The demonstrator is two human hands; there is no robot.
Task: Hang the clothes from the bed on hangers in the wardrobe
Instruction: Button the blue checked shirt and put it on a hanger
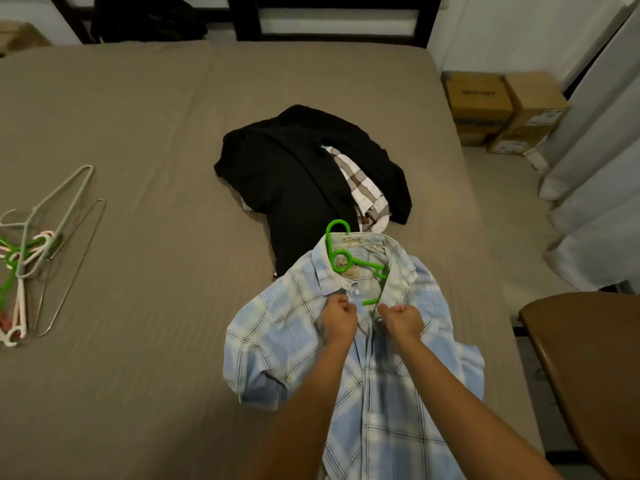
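Shirt (391, 393), blue plaid, lies front-up on the bed (138, 133). Green hanger (341, 261) sits inside its collar, hook poking out past the collar edge. Left hand (337, 322) and right hand (403, 322) are both curled, each pinching one front edge just below the collar, close together but apart. Black garment (284, 174) is heaped just beyond the collar, with a brown-checked shirt (363, 188) tucked in it. Spare hangers (31, 244) are piled well apart at the bed's left.

Dim indoor light, soft shadows, wide-angle bending at edges, slightly soft
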